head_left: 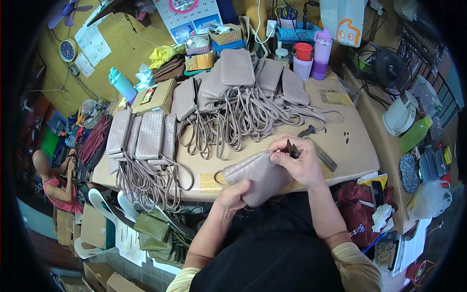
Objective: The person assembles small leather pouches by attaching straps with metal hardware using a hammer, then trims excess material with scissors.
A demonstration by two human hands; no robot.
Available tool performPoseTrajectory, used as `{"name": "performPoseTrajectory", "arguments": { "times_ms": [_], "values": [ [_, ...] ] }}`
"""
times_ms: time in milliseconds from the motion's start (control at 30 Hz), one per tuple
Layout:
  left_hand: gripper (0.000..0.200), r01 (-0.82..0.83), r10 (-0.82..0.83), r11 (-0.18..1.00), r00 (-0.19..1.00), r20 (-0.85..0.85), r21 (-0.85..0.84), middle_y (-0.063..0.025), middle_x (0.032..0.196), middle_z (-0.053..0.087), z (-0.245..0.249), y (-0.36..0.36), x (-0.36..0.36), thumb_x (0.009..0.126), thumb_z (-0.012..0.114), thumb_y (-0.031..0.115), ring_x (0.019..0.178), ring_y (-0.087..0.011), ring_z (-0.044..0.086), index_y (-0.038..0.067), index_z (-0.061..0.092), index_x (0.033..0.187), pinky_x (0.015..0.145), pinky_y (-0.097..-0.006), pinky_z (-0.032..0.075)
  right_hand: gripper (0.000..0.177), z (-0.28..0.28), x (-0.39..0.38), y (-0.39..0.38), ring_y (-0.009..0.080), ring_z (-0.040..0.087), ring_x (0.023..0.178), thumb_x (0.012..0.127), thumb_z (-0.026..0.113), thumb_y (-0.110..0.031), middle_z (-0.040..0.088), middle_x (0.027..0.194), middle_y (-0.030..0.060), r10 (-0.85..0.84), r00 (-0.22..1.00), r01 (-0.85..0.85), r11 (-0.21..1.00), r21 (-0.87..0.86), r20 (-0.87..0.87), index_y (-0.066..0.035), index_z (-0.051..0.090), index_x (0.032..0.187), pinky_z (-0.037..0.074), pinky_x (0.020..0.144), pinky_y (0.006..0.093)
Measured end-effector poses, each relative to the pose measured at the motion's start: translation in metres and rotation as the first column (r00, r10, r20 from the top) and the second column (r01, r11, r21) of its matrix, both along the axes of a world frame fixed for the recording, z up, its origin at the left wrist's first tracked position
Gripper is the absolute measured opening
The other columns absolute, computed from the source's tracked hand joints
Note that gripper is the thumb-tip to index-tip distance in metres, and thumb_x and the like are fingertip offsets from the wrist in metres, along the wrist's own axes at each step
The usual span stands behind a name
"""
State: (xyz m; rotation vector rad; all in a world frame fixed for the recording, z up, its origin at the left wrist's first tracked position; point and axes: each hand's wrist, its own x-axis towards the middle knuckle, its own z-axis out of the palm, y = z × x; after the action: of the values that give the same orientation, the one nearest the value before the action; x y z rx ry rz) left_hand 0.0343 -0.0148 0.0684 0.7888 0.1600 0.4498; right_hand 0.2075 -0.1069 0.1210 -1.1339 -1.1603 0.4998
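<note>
A taupe woven pouch [260, 179] is held between my two hands, tilted above the table's front edge. My left hand [234, 195] grips its lower left part, thumb on the near face. At the upper right corner, my right hand [300, 160] pinches the pouch between thumb and fingers. A small dark tool [292, 149], perhaps thread snips, is tucked in that same hand; its full shape is hidden. The pouch's strap [220, 178] loops out at the left. Beyond my hands lie piles of similar pouches [237, 67] with looped straps; another group of pouches [151, 134] is at the left.
On the table [357, 141], a dark-headed tool [306, 131] and a flat metal strip [325, 156] lie right of my hands. Bottles, a red cup [303, 50] and baskets stand at the back. Green woven pieces [154, 231] rest on a white chair. Another person [61, 187] sits far left.
</note>
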Motion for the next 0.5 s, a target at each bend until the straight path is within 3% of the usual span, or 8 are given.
{"name": "performPoseTrajectory", "arguments": {
  "times_ms": [67, 133, 167, 267, 333, 367, 467, 500],
  "values": [
    [0.064, 0.034, -0.036, 0.999, 0.998, 0.049, 0.024, -0.0119, 0.125, 0.057, -0.002, 0.0, -0.002, 0.078, 0.076, 0.018, 0.115, -0.0232, 0.055, -0.002, 0.049, 0.132, 0.099, -0.0378, 0.043, 0.017, -0.001, 0.002, -0.003, 0.0059, 0.048, 0.07, 0.083, 0.073, -0.015, 0.059, 0.08, 0.0012, 0.04, 0.999, -0.039, 0.998, -0.052, 0.019, 0.0, 0.066, 0.084, 0.039, 0.064, 0.0223],
    [0.065, 0.036, -0.027, 0.986, 0.998, -0.056, 0.162, -0.0136, 0.124, 0.058, -0.001, 0.003, -0.006, 0.075, 0.077, 0.013, 0.115, -0.0236, 0.055, -0.003, 0.049, 0.132, 0.099, -0.0379, 0.043, 0.025, -0.011, -0.002, -0.005, 0.007, 0.051, 0.073, 0.085, 0.072, -0.023, 0.059, 0.079, 0.0002, 0.146, 0.957, -0.172, 0.981, -0.086, -0.25, 0.001, 0.064, 0.084, 0.041, 0.065, 0.0236],
    [0.064, 0.034, -0.025, 0.968, 0.999, -0.038, 0.248, -0.0147, 0.123, 0.058, -0.003, 0.005, -0.008, 0.077, 0.076, 0.013, 0.115, -0.0238, 0.055, -0.004, 0.048, 0.132, 0.099, -0.0383, 0.043, 0.025, -0.015, -0.004, -0.006, 0.007, 0.051, 0.073, 0.085, 0.072, -0.023, 0.059, 0.079, 0.0002, 0.138, 0.958, -0.164, 0.983, -0.085, -0.25, 0.001, 0.064, 0.084, 0.041, 0.065, 0.0236],
    [0.062, 0.041, -0.026, 0.977, 0.997, -0.074, 0.209, -0.0145, 0.125, 0.057, 0.006, 0.004, -0.009, 0.08, 0.075, 0.012, 0.117, -0.024, 0.054, -0.004, 0.047, 0.133, 0.1, -0.0379, 0.042, 0.023, -0.013, -0.012, -0.002, 0.0063, 0.048, 0.07, 0.086, 0.071, -0.022, 0.057, 0.078, -0.0012, 0.08, 0.973, -0.087, 0.996, -0.026, -0.215, 0.0, 0.064, 0.085, 0.038, 0.063, 0.023],
    [0.059, 0.042, -0.032, 0.972, 0.998, -0.048, 0.231, -0.0146, 0.126, 0.056, 0.001, 0.001, -0.005, 0.082, 0.072, 0.011, 0.117, -0.0237, 0.053, -0.004, 0.047, 0.133, 0.1, -0.0374, 0.042, 0.02, -0.002, -0.017, 0.001, 0.006, 0.046, 0.069, 0.088, 0.068, -0.02, 0.055, 0.079, -0.0025, -0.087, 0.995, 0.088, 0.996, 0.012, -0.055, -0.001, 0.062, 0.084, 0.035, 0.062, 0.022],
    [0.06, 0.036, -0.03, 0.973, 0.999, -0.032, 0.229, -0.0146, 0.127, 0.056, -0.002, 0.0, -0.003, 0.082, 0.072, 0.011, 0.117, -0.0235, 0.053, -0.004, 0.046, 0.134, 0.1, -0.0374, 0.042, 0.02, -0.002, -0.015, 0.002, 0.006, 0.046, 0.069, 0.088, 0.068, -0.02, 0.055, 0.079, -0.0025, -0.086, 0.995, 0.087, 0.996, 0.018, -0.051, -0.001, 0.062, 0.084, 0.035, 0.062, 0.022],
    [0.061, 0.041, -0.036, 0.963, 0.999, -0.023, 0.267, -0.0143, 0.126, 0.056, -0.001, 0.002, -0.006, 0.081, 0.073, 0.012, 0.117, -0.0232, 0.053, -0.003, 0.046, 0.134, 0.1, -0.0372, 0.042, 0.015, -0.022, -0.016, 0.0, 0.0044, 0.048, 0.072, 0.089, 0.067, -0.015, 0.056, 0.076, -0.0043, -0.009, 0.989, 0.006, 1.0, -0.016, -0.148, 0.0, 0.064, 0.087, 0.04, 0.068, 0.0221],
    [0.062, 0.045, -0.041, 0.951, 0.999, -0.02, 0.306, -0.014, 0.126, 0.056, 0.0, 0.003, -0.006, 0.08, 0.074, 0.012, 0.117, -0.023, 0.053, -0.003, 0.046, 0.134, 0.1, -0.0371, 0.042, 0.013, -0.028, -0.017, 0.001, 0.0055, 0.05, 0.074, 0.089, 0.066, -0.013, 0.057, 0.077, -0.0028, 0.027, 0.965, -0.041, 0.998, -0.048, -0.259, 0.0, 0.064, 0.088, 0.041, 0.07, 0.0229]
  ]
}}
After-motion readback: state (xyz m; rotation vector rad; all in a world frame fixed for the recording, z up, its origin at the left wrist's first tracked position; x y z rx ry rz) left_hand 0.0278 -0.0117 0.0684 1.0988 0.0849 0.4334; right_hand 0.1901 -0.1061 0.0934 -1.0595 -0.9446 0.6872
